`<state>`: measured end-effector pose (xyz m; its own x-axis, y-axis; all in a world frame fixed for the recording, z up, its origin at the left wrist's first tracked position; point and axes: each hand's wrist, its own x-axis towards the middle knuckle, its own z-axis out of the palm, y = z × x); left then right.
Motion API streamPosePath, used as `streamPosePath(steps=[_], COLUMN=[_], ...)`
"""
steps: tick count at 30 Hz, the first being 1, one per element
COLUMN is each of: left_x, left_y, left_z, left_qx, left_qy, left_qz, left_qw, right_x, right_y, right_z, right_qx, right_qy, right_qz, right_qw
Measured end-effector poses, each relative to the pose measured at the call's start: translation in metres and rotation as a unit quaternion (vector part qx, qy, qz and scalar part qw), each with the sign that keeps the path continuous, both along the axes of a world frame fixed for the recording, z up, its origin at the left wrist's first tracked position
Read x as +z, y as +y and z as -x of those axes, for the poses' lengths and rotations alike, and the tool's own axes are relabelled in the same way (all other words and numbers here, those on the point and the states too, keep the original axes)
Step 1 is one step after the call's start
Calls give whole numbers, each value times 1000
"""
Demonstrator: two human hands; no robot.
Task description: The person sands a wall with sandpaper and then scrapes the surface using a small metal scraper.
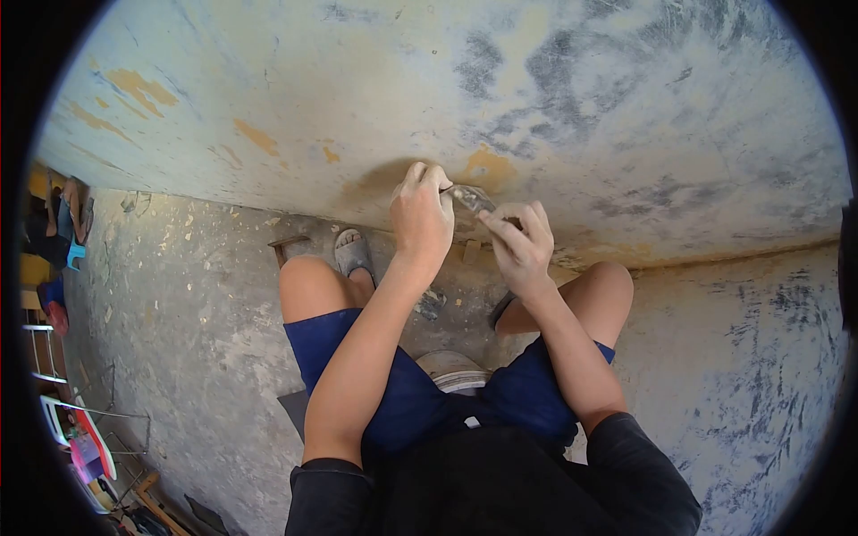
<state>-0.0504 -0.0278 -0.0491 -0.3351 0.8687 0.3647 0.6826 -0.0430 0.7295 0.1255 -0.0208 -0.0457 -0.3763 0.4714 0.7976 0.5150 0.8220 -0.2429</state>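
Observation:
Both of my hands are raised close to the patchy, plastered wall (357, 98), and their fingers are dusted pale. My left hand (422, 213) is closed, its fingers curled at the left end of a small flat scraper (468, 196) smeared with grey-white putty. At the scraper's lower right end, my right hand (520, 239) pinches with thumb and fingers. The fingers partly hide the scraper, so its full shape cannot be made out. Just behind the hands, the wall bears an ochre bare patch (490, 167).
A whitish bucket (460, 373) stands between my legs. On the stained floor (197, 295) lie a smeared dark object (431, 305) and a small block (471, 252). At far left are a blue stool (76, 256), metal-framed furniture (43, 353) and another person's leg (70, 201).

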Motion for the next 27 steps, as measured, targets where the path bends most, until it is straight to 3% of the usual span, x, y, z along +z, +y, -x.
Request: streamPosePath(steps=[2,7,11,13,15,17,20,25,27], left_x=[-1,-3,14,16,12,11,16,15,13], left_y=[-2,-6,-14,-18,-16,-15,-12,-10,-10], left_z=[5,9,4,4,-2,-5,-4,0,0], left_qx=[-4,-49,-90,-163,-161,-156,-142,-108,-106], left_qy=[7,-193,-94,76,55,35,8,-119,-80], left_qz=[-10,15,-10,-24,-12,0,19,86,39], left_qw=[1000,980,991,983,985,987,990,983,990], right_x=[3,3,-11,-12,-11,-2,-2,-1,-3], right_y=[-6,-12,-8,-5,-5,-6,3,11,12], right_z=[0,-8,-16,-18,-18,-15,-17,-19,-17], right_qx=[36,54,66,47,31,-41,-90,-66,-62], right_qy=[-21,-29,27,40,53,101,92,116,101], right_qz=[6,26,87,93,100,190,186,226,220], right_qw=[999,998,994,994,993,976,974,965,968])
